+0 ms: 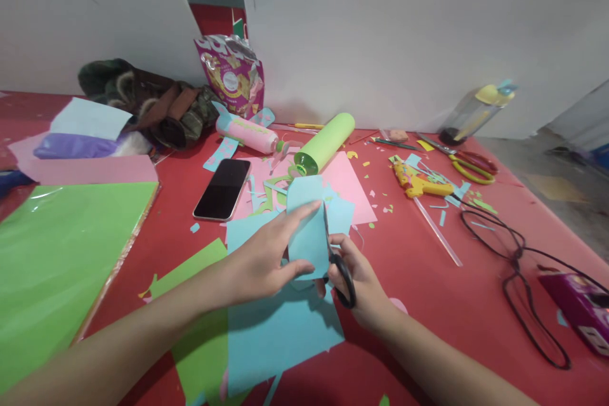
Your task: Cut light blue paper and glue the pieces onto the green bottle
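Blue paper (308,235) pinched in my left hand (266,261), likely steadying right edge for scissors (335,259) my right hand (364,285) grips.

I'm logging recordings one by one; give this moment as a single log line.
left hand: holding blue paper piece | right hand: holding black-handled scissors, blades at paper's edge | below: blue sheet | beyond: phone, green tube

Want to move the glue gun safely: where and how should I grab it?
Grip the yellow glue gun by its handle, probably from the right: it lies flat, handle pointing right, while the clear glue stick juts out nearer you.
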{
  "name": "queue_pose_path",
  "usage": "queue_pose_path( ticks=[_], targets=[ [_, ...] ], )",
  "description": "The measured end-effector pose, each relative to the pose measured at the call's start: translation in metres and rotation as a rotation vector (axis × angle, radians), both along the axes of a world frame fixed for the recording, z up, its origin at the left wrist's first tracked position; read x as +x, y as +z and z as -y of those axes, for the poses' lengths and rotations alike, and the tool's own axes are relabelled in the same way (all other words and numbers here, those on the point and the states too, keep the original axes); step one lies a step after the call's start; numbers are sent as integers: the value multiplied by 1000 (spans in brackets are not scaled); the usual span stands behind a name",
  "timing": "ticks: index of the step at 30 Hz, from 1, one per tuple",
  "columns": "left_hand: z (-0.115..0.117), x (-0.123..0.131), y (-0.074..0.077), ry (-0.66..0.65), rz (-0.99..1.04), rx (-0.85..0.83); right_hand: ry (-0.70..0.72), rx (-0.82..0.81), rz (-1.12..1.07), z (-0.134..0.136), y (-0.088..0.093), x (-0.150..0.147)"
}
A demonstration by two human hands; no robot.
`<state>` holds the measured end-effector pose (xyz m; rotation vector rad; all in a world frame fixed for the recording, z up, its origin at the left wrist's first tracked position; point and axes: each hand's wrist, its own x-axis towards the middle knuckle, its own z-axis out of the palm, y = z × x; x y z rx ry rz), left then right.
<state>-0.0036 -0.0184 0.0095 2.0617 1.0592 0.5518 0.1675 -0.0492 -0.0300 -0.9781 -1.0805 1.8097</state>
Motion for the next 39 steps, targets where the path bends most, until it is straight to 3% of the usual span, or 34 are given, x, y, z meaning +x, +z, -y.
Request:
queue_pose_path(
  ticks=[39],
  targets=[
    [2, 1, 2, -37, -53, 22, -17, 3, 4, 0, 1, 1]
  ],
)
